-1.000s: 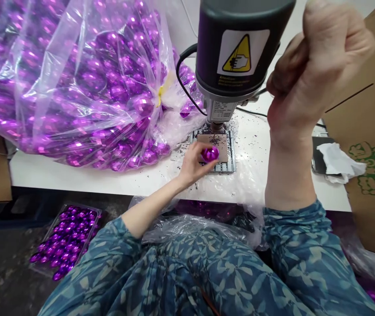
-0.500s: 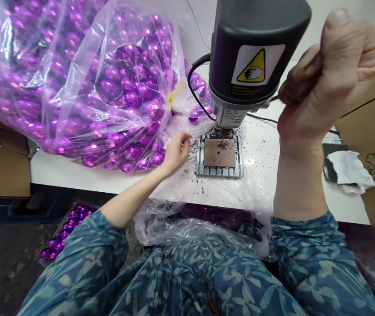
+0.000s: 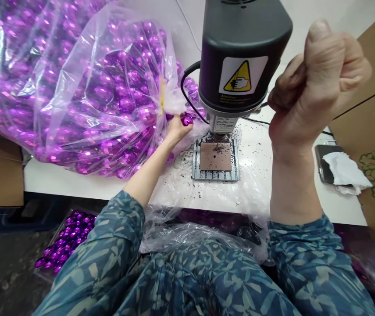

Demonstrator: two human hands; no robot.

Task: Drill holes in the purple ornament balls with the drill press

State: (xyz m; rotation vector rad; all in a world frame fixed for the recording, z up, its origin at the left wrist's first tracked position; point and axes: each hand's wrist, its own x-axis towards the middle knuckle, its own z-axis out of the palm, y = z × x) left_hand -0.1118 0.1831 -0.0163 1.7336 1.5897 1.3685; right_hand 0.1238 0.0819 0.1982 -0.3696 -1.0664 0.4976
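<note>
My left hand (image 3: 176, 128) reaches to the mouth of a big clear plastic bag (image 3: 75, 87) full of shiny purple balls and closes its fingers on one purple ball (image 3: 186, 119). My right hand (image 3: 312, 83) is raised in a fist around the thin metal lever (image 3: 262, 104) of a small bench drill press (image 3: 243, 57). Under the drill head lies a brown square plate on a slotted metal base (image 3: 216, 157), strewn with dark chips and with nothing on it.
A white table (image 3: 75, 182) carries the machine and the bag. A tray of purple balls (image 3: 65, 239) sits on the floor at lower left. Crumpled clear plastic (image 3: 190, 230) lies in my lap. Cardboard boxes (image 3: 374, 145) stand right, with a white tissue (image 3: 347, 173).
A second ago my left hand held a purple ball at the drill plate. It then moved away left without it and now grips another ball at the bag. My right fist stayed on the lever.
</note>
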